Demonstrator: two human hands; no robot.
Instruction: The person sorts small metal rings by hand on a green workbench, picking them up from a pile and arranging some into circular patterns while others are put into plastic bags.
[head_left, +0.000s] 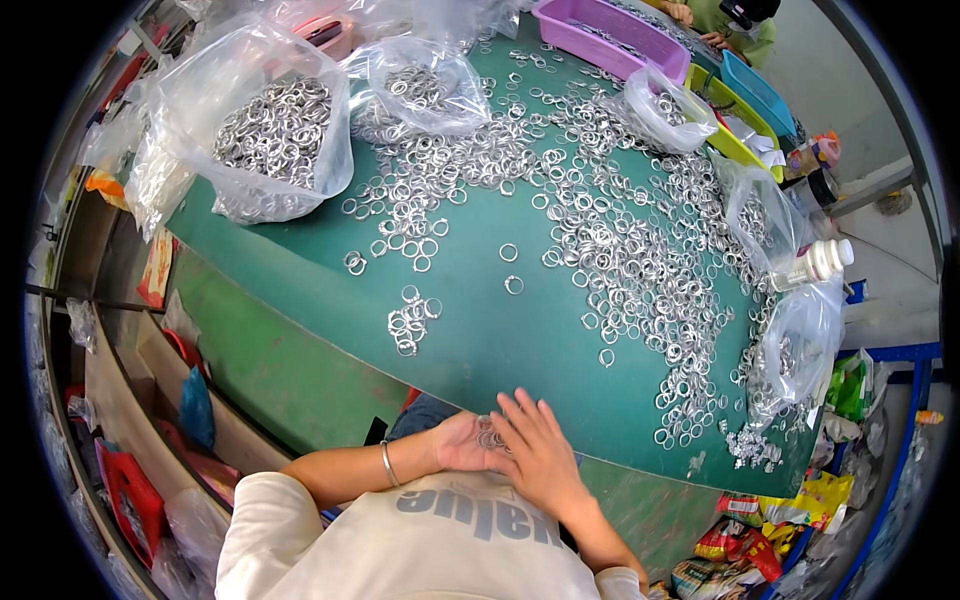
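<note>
At the table's front edge, my left hand (459, 442) is turned palm up, cupping several silver metal rings (488, 436). Over that palm my right hand (541, 456) reaches with fingers stretched out, partly covering the rings; whether its fingertips touch them I cannot tell. Just beyond my hands lies a small cluster of rings (408, 325) on the green tabletop (470, 330). Two single rings (513, 286) rest farther back. Larger loose heaps spread across the far middle (440, 170) and down the right side (640, 260).
A clear plastic bag full of rings (275, 135) stands far left, a smaller one (420, 90) beside it. Purple (600, 45), lime-green (745, 140) and blue (757, 90) bins line the far right, near another person (735, 25). A white bottle (815, 265) stands at the right edge.
</note>
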